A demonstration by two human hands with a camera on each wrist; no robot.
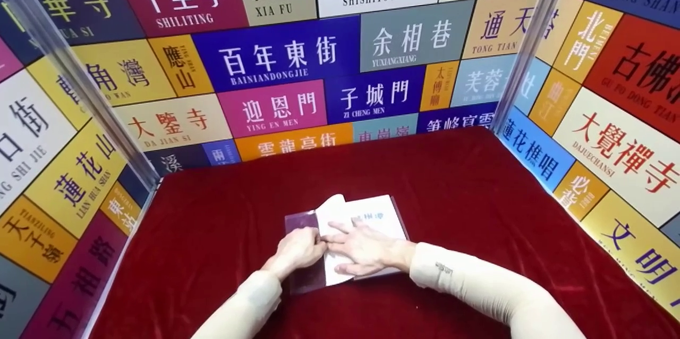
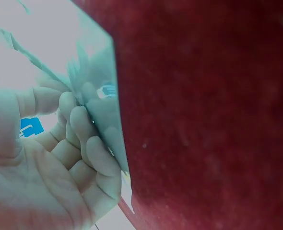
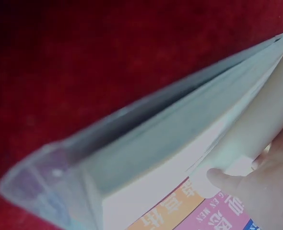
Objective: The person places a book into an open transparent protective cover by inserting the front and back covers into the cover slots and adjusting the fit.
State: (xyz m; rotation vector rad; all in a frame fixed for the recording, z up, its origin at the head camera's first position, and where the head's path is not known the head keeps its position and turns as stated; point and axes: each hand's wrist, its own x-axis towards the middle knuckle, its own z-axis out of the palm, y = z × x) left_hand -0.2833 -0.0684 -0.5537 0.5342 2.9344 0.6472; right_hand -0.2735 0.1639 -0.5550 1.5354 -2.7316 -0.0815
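A book with white pages (image 1: 380,209) lies open on the table, a clear plastic book cover (image 1: 308,283) extending past its left side. One white leaf curls up near the middle. My left hand (image 1: 298,247) has its fingers bent and pinches the plastic cover along the white leaf's left edge. The left wrist view shows the fingertips lined up along the edge of the glossy clear sheet (image 2: 105,115). With fingers spread, my right hand (image 1: 366,247) presses on the white leaf. The right wrist view shows its thumb beside the thick page block (image 3: 146,163).
Dark red velvet cloth (image 1: 239,195) covers the table under the book. Panels with coloured place-name signs (image 1: 276,62) stand behind the table and along both sides, joined by clear corner posts (image 1: 531,47).
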